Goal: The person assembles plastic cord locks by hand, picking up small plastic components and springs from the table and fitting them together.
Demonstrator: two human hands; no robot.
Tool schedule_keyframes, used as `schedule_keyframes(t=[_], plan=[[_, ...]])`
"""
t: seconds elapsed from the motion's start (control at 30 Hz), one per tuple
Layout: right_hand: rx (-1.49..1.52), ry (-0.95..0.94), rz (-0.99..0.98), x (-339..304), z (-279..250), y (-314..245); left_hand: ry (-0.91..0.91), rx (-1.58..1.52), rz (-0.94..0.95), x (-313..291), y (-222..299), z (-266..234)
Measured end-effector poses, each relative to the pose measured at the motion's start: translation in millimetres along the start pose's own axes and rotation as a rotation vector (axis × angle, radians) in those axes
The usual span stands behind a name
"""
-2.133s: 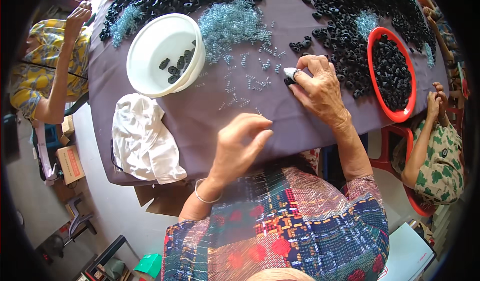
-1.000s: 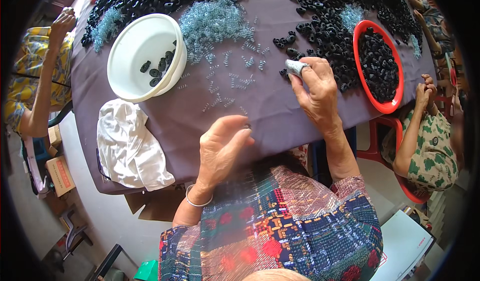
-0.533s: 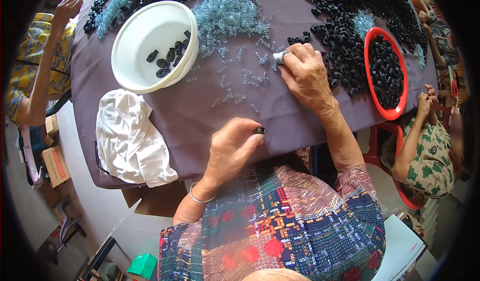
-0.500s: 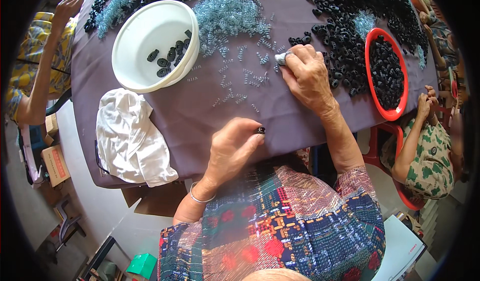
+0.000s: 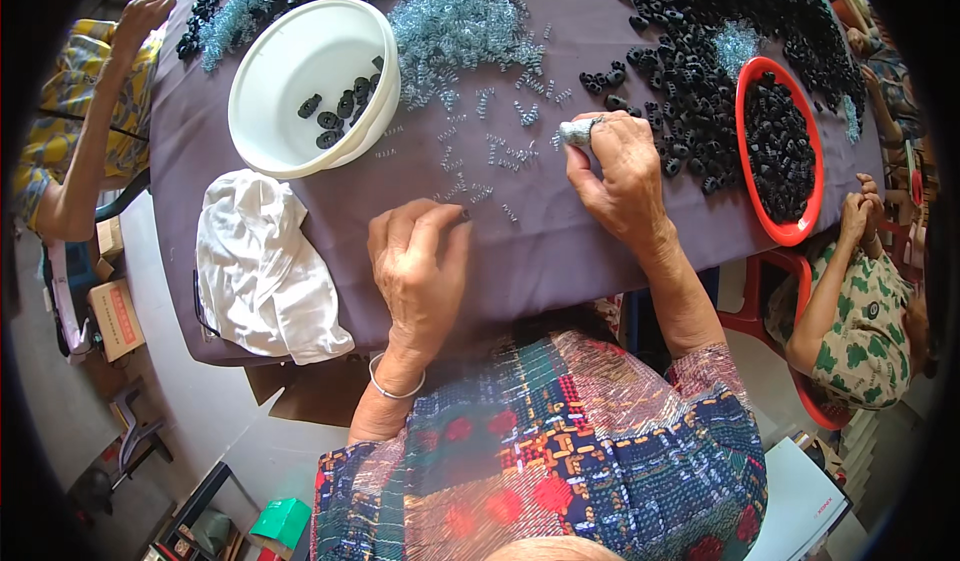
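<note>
My left hand (image 5: 418,266) rests on the purple tablecloth (image 5: 560,251), fingertips pinched on a small black plastic part (image 5: 465,215). My right hand (image 5: 618,173) lies farther right, its taped fingertip (image 5: 576,133) pressing down among the small clear springs (image 5: 505,151) scattered on the cloth. A larger heap of springs (image 5: 455,26) lies beyond them. Loose black parts (image 5: 690,91) are piled just right of my right hand. A white bowl (image 5: 300,56) with several black parts inside stands at the upper left.
A red tray (image 5: 742,151) full of black parts sits at the right. A crumpled white cloth (image 5: 262,271) hangs over the table's near left edge. Another person's arm (image 5: 95,131) reaches in at the left; a person in green (image 5: 860,311) sits at the right.
My right hand has slid left from the black parts into the scattered springs. My left hand has closed its fingertips on a small black part.
</note>
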State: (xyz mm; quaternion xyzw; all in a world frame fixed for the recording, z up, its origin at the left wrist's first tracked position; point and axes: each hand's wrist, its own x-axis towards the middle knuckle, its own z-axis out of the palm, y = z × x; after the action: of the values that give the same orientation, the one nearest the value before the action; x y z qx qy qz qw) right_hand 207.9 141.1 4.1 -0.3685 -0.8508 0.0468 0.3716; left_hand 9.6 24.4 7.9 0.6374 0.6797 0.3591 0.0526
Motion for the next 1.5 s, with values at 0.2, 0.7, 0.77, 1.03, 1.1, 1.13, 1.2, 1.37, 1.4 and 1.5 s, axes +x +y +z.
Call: schedule_keyframes(t=[0.2, 0.7, 0.77, 1.03, 1.1, 1.13, 1.2, 1.37, 1.4, 1.5], plan=[[0.152, -0.019, 0.120, 0.9, -7.7, -14.3, 0.072, -0.049, 0.175, 22.0, 15.6, -6.0], [0.237, 0.058, 0.002, -6.2, -18.0, -25.5, -0.142, -0.569, -0.111, 43.2, 37.8, 29.3], [0.210, 0.085, -0.018, -8.6, -18.5, -24.2, -0.206, -0.810, -0.317, 47.6, 46.9, 28.4], [0.281, 0.282, -0.052, -11.2, -17.6, -24.6, -0.589, -1.638, -0.854, 54.3, 36.3, 23.5], [0.344, 0.260, 0.012, -8.0, -23.9, -27.4, -0.658, -1.714, -0.899, 54.3, 31.5, 27.7], [0.407, 0.237, 0.075, -7.1, -25.7, -28.3, -0.728, -1.789, -0.943, 54.1, 30.2, 28.6], [0.437, 0.236, 0.197, -9.8, -22.6, -23.9, -0.649, -1.727, -0.916, 52.8, 38.2, 27.2], [0.013, 0.066, 0.112, -19.6, -13.5, -13.8, -0.474, -1.708, -0.881, 51.2, 43.9, 29.7], [-0.035, 0.015, 0.111, -22.3, -11.5, -13.8, -0.467, -1.721, -0.882, 51.3, 44.2, 31.6], [0.020, 0.051, 0.195, -24.1, -13.8, -15.9, -0.439, -1.710, -0.881, 48.9, 48.8, 35.9]])
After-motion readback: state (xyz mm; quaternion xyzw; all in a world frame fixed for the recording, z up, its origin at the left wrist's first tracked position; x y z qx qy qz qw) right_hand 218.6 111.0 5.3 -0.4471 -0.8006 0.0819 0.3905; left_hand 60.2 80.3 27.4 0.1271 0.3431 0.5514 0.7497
